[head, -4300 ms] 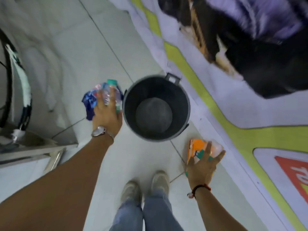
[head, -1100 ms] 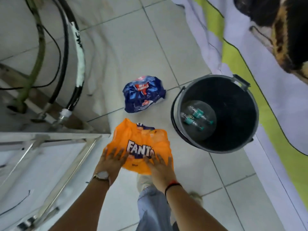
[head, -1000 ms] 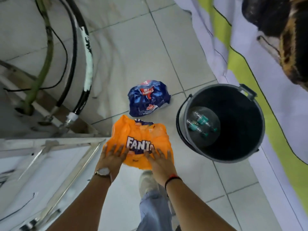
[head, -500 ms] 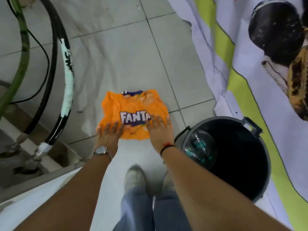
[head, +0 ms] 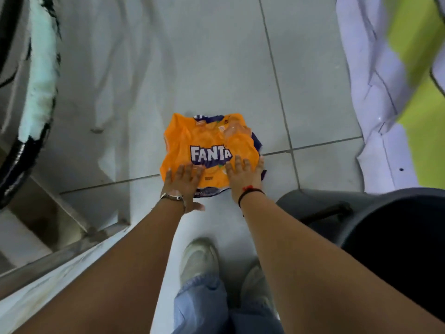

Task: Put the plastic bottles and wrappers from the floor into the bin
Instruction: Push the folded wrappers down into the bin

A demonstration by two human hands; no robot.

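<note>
An orange Fanta wrapper (head: 207, 143) lies flat on the tiled floor, straight ahead of my feet. Dark blue edges of a second wrapper (head: 257, 141) stick out from under its right and near sides. My left hand (head: 183, 182) and my right hand (head: 243, 174) rest palm down on the orange wrapper's near edge, fingers spread. My left thumb lies off the wrapper on the floor. The dark grey bin (head: 320, 201) stands at the lower right, partly behind my right forearm, and its inside is not visible.
A black and white hose (head: 36, 88) curves along the left edge above a metal frame (head: 72, 249). A white and yellow-green printed banner (head: 390, 104) covers the floor on the right. My two shoes (head: 199, 263) stand just behind the wrapper.
I moved the orange wrapper forward and laid it over the blue wrapper, which is now almost covered. The view dropped closer to the floor, and the bin slid to the lower right.
</note>
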